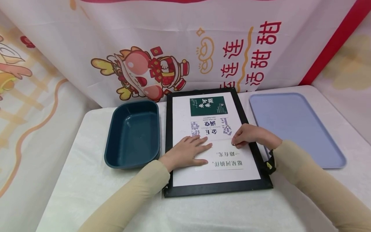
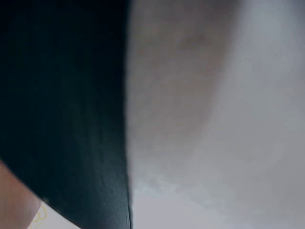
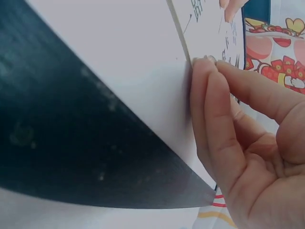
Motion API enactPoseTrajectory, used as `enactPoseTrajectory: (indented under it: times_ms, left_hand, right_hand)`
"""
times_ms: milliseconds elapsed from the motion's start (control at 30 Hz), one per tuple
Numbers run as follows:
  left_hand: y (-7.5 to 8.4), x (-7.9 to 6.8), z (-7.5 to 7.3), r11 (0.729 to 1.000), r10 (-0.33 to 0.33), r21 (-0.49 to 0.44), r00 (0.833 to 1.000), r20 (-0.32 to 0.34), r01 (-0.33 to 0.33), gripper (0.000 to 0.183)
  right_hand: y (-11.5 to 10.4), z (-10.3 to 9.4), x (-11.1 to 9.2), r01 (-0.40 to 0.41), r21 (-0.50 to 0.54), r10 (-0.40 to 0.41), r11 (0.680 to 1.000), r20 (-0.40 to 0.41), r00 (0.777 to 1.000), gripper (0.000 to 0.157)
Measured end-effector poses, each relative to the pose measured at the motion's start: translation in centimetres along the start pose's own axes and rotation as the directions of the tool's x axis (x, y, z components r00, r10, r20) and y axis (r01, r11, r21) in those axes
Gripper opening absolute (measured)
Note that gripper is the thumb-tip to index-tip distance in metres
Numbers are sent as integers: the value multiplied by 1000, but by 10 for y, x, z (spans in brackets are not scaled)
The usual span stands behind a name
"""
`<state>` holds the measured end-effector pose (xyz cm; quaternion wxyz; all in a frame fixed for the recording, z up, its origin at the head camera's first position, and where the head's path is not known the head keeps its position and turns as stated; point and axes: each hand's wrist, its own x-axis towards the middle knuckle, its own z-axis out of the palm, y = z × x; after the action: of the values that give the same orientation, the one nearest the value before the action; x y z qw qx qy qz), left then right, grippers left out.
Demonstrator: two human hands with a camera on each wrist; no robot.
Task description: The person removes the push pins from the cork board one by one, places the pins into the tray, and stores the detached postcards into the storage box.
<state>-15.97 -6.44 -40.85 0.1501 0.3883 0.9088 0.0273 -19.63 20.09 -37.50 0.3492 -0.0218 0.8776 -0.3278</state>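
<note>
My left hand [image 1: 187, 152] lies with spread fingers on the left part of a cream card [image 1: 223, 158] printed with dark characters. The card lies on a white board with a black frame [image 1: 217, 188]. At the card's upper right corner, my right hand [image 1: 251, 134] pinches a tiny shiny piece [image 3: 209, 58] between thumb and fingertips; its kind I cannot tell. Above lie a card with purple lettering [image 1: 213, 126] and a dark green card [image 1: 208, 106] with white characters. In the left wrist view the black frame edge [image 2: 66, 105] fills the left side, and the left fingers are out of sight.
A deep teal tray [image 1: 133, 141] stands to the left of the board. On the right lies a flat pale blue tray [image 1: 298, 129], partly behind the right forearm. A white cloth covers the table [image 1: 87, 180], and a printed curtain [image 1: 174, 29] hangs behind it.
</note>
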Motion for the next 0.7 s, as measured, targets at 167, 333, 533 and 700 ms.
enactPoseTrajectory:
  times_ms: [167,333,533,700]
  left_hand:
    - [0,0,-2,1000,-2,-3,1000,-2,2,65]
    - [0,-1,-3,1000,-5,-6,1000,0,5,65]
    - [1,-1,-1,1000,-1,-5,1000,1,1,65]
    - [2,-1,0,1000,0,-3,1000,-4,0,65]
  right_hand:
    - [0,-5,-2,-18,39,16,999,38,999,24]
    - [0,-7,-4,0,89,-5,996,65,998,26]
    - [4,-8,-5,21,196,-34,980,68,997,26]
    - [7,-13,-7,64,232,-73,971,31,997,33]
